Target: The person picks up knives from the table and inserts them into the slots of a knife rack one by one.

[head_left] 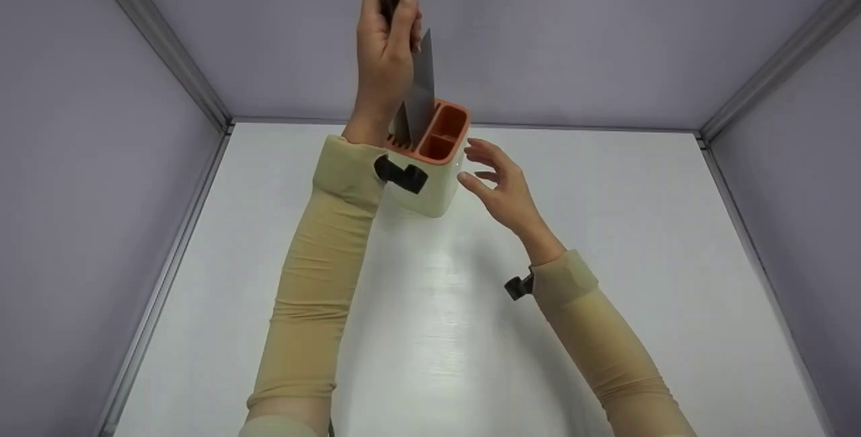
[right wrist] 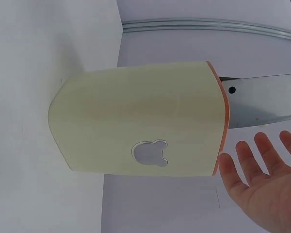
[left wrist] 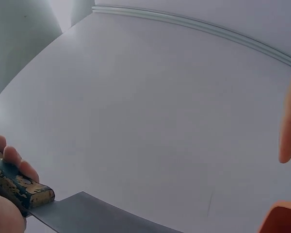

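Note:
A cream knife holder (head_left: pixel 430 191) with an orange top stands upright near the table's back edge. Above it, my left hand (head_left: pixel 385 54) grips the dark, patterned handle (left wrist: pixel 26 191) of a cleaver. The cleaver's broad grey blade (head_left: pixel 422 84) points down, its tip end at the slotted side of the holder's top. In the right wrist view, the blade (right wrist: pixel 262 99), with a round hole near its end, stands out beyond the orange rim. Beside the holder's right side, my right hand (head_left: pixel 501 188) holds nothing, fingers spread; whether a fingertip touches the rim I cannot tell.
The holder's top has two open orange compartments (head_left: pixel 451 121) beside its narrow slots. A bear-shaped window (right wrist: pixel 150 153) is in its side. The white table (head_left: pixel 639 255) is bordered by grey walls (head_left: pixel 538 40) at the back and both sides.

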`<state>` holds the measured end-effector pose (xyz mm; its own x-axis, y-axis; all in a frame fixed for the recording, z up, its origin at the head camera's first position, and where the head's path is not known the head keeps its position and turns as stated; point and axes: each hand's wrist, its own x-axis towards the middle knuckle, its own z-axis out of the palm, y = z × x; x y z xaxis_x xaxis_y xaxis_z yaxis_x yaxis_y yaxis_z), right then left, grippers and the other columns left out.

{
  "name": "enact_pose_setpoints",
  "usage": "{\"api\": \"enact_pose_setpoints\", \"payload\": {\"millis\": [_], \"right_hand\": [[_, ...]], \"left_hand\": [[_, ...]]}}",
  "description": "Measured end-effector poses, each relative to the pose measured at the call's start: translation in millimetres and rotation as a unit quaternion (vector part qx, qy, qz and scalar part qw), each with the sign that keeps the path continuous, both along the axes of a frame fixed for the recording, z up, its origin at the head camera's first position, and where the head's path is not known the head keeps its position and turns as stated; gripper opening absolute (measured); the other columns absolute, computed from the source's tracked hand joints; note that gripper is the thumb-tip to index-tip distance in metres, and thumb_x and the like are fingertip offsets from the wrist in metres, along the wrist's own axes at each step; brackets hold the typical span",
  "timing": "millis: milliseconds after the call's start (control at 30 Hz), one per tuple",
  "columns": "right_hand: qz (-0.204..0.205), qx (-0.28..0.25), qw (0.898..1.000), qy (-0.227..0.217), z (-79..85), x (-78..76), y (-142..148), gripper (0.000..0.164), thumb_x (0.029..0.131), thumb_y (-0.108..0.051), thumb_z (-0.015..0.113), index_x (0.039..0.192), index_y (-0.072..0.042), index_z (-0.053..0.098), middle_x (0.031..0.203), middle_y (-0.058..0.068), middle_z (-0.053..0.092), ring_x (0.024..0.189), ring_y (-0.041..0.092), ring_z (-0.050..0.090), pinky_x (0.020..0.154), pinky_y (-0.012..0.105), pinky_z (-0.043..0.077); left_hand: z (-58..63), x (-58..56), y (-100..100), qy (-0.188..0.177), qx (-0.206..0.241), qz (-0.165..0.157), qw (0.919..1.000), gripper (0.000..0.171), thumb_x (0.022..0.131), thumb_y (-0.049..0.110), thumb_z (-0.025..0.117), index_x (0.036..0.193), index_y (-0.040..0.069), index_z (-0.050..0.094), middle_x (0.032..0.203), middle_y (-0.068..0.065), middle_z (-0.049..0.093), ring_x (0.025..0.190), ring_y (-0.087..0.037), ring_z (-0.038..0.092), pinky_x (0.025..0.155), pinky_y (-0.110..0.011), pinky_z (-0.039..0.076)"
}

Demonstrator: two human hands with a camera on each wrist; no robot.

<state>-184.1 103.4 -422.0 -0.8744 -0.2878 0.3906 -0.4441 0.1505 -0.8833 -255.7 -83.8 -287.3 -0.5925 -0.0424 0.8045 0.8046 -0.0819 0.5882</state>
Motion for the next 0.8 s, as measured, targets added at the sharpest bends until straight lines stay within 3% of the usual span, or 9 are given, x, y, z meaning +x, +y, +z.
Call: {"api": "enact_pose_setpoints", "payload": {"millis": [467, 800], "right_hand": [[-0.011, 0.012, 1.0, -0.005, -6.2, -1.0, 0.7, 0.055, 0.093, -0.005, 0.068, 0.141, 0.005, 0.046, 0.131, 0.025, 0.054, 0.123, 0.042, 0.049, 0.097, 0.058, 0.042], [-0.011, 0.018, 1.0, -0.005, -9.6, -1.1, -0.4, 0.055, 0.093, -0.006, 0.068, 0.141, 0.006, 0.045, 0.131, 0.025, 0.054, 0.123, 0.043, 0.049, 0.098, 0.057, 0.042]], "left_hand": [[-3.5, -7.2, -0.3, 0.002, -0.004, 0.001, 1.0, 0.013, 0.102, -0.004, 0.039, 0.112, -0.002, 0.048, 0.077, -0.011, 0.047, 0.065, -0.017, 0.041, 0.064, -0.026, 0.037], [-4.6, -5.8, 0.3, -0.005, -0.01, 0.006, 0.9999, 0.012, 0.102, -0.002, 0.041, 0.113, -0.002, 0.047, 0.078, -0.005, 0.047, 0.068, -0.017, 0.042, 0.065, -0.026, 0.037]]}}
